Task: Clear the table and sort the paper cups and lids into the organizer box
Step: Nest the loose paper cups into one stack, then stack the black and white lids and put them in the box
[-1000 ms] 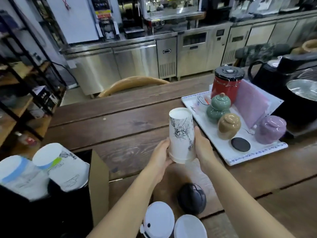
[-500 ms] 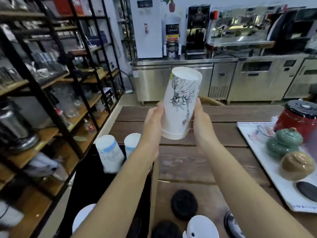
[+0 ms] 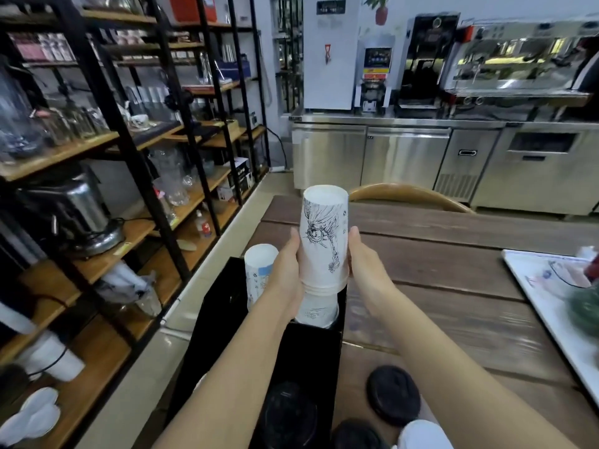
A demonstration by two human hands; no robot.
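Note:
I hold an upside-down white paper cup (image 3: pixel 324 234) with a black line drawing between both hands; my left hand (image 3: pixel 285 270) presses its left side, my right hand (image 3: pixel 366 264) its right. The cup sits on top of a stack of matching cups (image 3: pixel 316 309) that stands in the black organizer box (image 3: pixel 308 358) at the table's left edge. A second stack of cups with blue marks (image 3: pixel 257 273) stands in the box to the left. Black lids (image 3: pixel 393 398) (image 3: pixel 356 435) and a white lid (image 3: pixel 421 434) lie on the wooden table (image 3: pixel 453 286) near me.
A white tray (image 3: pixel 551 306) with pottery lies at the right edge of the table. A wooden chair back (image 3: pixel 408 196) rises behind the far edge. Black shelving with glassware (image 3: pixel 129 157) fills the left, and steel counters with machines (image 3: pixel 453 150) line the back.
Both hands carried the drawn cup from the middle of the table up and left, then lowered it onto the stack in the black box. The view swung left toward the shelves.

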